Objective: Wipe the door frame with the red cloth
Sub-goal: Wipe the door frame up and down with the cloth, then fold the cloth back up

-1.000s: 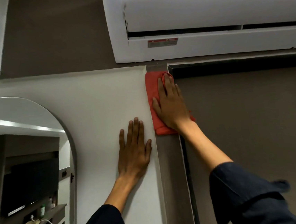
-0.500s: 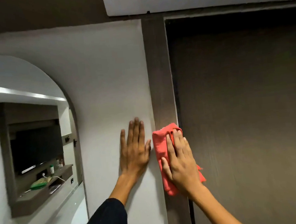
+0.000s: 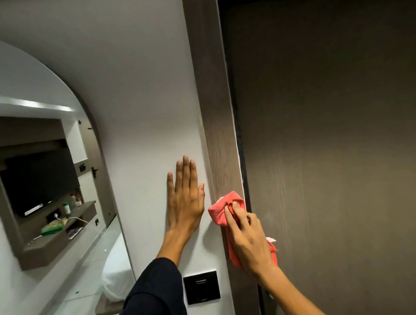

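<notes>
A brown wood-grain door frame (image 3: 213, 93) runs vertically between the white wall and the dark door. My right hand (image 3: 250, 242) presses the red cloth (image 3: 219, 210) against the frame at mid height; the cloth bunches above my fingers and a corner hangs below my palm. My left hand (image 3: 184, 200) lies flat on the white wall just left of the frame, fingers pointing up and holding nothing.
A dark brown door (image 3: 340, 144) fills the right side. A black switch plate (image 3: 201, 287) sits on the white wall (image 3: 131, 88) below my left hand. An arched mirror (image 3: 34, 186) at left reflects a TV, a shelf and a bed.
My right hand has slid the red cloth down the frame from its top corner to mid height, and the view has tilted down. My left hand stays flat on the wall.
</notes>
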